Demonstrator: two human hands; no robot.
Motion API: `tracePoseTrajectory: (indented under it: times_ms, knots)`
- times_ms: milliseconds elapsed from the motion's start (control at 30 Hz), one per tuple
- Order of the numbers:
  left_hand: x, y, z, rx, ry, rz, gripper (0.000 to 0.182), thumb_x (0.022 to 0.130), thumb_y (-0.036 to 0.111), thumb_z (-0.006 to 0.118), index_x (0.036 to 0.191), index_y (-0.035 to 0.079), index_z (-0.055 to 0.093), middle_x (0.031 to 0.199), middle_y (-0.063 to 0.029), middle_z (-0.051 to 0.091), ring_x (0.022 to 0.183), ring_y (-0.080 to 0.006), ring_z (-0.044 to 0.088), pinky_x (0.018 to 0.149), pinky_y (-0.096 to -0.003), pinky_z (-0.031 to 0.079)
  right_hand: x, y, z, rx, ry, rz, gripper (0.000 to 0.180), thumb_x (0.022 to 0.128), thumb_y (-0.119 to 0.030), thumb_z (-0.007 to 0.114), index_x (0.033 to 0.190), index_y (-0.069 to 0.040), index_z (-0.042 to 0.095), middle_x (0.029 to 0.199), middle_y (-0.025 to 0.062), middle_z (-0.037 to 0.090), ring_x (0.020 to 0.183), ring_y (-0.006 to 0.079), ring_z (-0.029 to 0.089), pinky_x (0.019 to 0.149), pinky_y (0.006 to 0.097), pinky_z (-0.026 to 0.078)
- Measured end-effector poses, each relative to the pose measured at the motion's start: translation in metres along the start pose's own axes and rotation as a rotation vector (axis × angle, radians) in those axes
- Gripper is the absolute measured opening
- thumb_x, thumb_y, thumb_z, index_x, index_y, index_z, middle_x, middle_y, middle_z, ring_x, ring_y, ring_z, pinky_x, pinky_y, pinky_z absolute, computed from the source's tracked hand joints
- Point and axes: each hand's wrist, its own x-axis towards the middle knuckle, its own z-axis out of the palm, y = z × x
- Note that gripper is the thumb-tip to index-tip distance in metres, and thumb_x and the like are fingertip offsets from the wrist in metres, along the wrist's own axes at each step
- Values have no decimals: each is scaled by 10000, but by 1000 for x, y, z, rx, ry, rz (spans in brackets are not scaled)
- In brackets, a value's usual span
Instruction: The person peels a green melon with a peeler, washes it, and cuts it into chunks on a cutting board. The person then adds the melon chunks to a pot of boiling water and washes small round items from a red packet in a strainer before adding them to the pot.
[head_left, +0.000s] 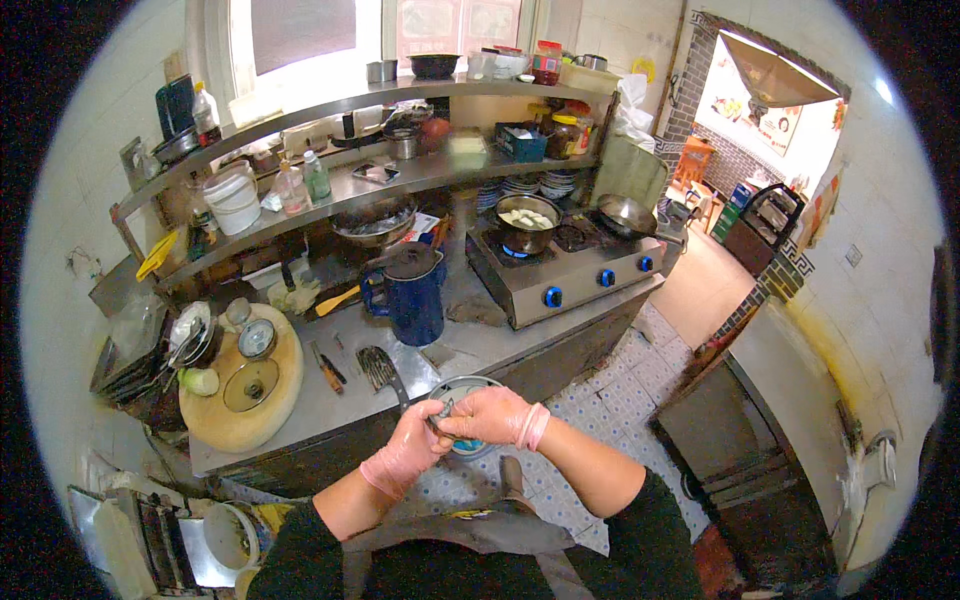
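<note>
My left hand (416, 442) and my right hand (491, 416), both in thin pink gloves, meet over a patterned bowl (461, 384) at the counter's front edge. Between their fingers is a small greyish item (444, 412), mostly covered and too small to identify; both hands appear to grip it. A black slotted turner (379, 367) lies just beyond my left hand, its handle reaching towards it. Behind stands a dark blue lidded pitcher (414, 304). On the lit gas stove (517, 289), a pot (529, 236) holds pale pieces of food.
A round wooden chopping board (281, 390) on the left carries a glass lid, a bowl and a cut vegetable. A knife (330, 371) lies beside it. A wok (626, 217) sits on the stove's right side. Steel shelves (420, 169) with jars and bottles stand behind the counter.
</note>
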Motion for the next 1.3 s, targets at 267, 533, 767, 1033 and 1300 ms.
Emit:
tracePoseTrajectory:
  times_ms: [267,533,767,1033,1300]
  knots:
    - [157,99,63,-39,189,305,285,883,292,503,978,42,599,753,-85,649,569,-189,587,471,-269,439,119,96,-145,-155,-87,-132,513,865,-569,501,857,-98,704,928,156,680,890,357,630,801,421,494]
    - [326,243,159,278,261,546,138,846,202,559,924,91,538,728,-39,585,510,-149,538,444,-265,429,241,207,-322,-209,208,-246,426,843,-500,598,818,-86,696,825,124,667,767,263,623,721,360,490]
    - [426,282,170,451,609,753,278,841,137,577,1088,55,481,767,-84,614,461,-156,543,391,-264,429,312,310,-376,-332,393,-102,438,846,-473,509,827,-78,696,918,158,665,889,345,630,784,437,491]
    - [447,294,149,459,604,705,392,835,144,577,1185,31,444,862,-119,624,495,-198,564,417,-283,448,328,346,-365,-244,695,-423,114,816,-170,558,847,-91,634,894,115,640,911,321,599,794,420,490]
    - [446,279,168,487,517,616,292,822,141,591,1076,33,496,743,-88,604,476,-164,556,402,-267,417,336,320,-367,-668,366,-264,120,735,-143,609,803,-89,693,897,121,656,911,323,616,783,417,509]
